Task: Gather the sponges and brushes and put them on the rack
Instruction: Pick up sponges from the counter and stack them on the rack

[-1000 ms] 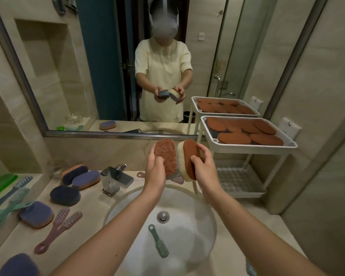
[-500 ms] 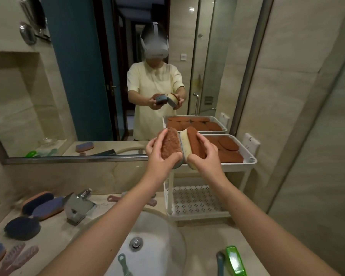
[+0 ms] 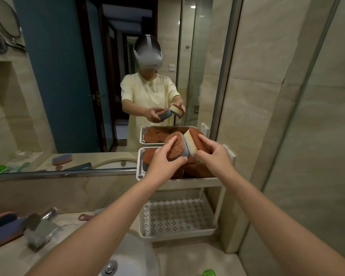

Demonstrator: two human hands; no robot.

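Observation:
My left hand (image 3: 163,162) grips a sponge (image 3: 176,147) with a brown scrub face and a blue body. In my right hand (image 3: 214,156) is a second sponge (image 3: 191,143), cream with a brown face. Both sponges are held side by side just above the top tray of the white rack (image 3: 140,166), which holds several brown-faced sponges (image 3: 199,168). The rack's perforated lower shelf (image 3: 175,218) has nothing on it. More blue sponges (image 3: 4,230) lie at the left edge of the counter.
A chrome tap (image 3: 40,228) stands left of the white basin (image 3: 135,257). A pink brush handle (image 3: 85,217) lies behind the basin, something green (image 3: 209,273) at the bottom edge. A mirror (image 3: 68,96) covers the wall; a tiled wall stands right of the rack.
Both hands have carried the two sponges up and to the right, from above the basin to over the rack's top tray. The view has turned toward the rack.

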